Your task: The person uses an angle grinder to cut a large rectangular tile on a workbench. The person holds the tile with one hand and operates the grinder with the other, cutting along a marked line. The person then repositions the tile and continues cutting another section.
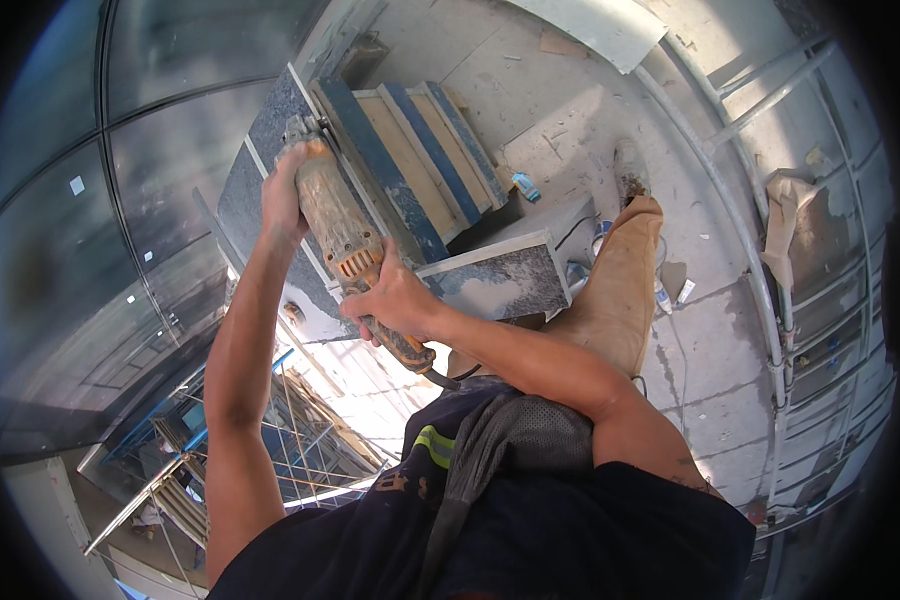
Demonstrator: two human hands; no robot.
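A dusty orange-and-grey angle grinder lies slantwise across the middle, held in both my hands. My left hand is closed round its front end, near the head. My right hand wraps the rear grip, below the vent slots, where a dark cord leaves the tool. The grinder's head is at the edge of a grey speckled stone slab; the disc itself is hard to make out. A second speckled slab with a pale edge stands to the right of my right hand.
Blue-edged boards are stacked beyond the grinder. A blue tube lies on the dusty concrete floor. Metal railings curve along the right. Dark glass panels stand at left, above scaffold poles. My tan-trousered leg extends forward.
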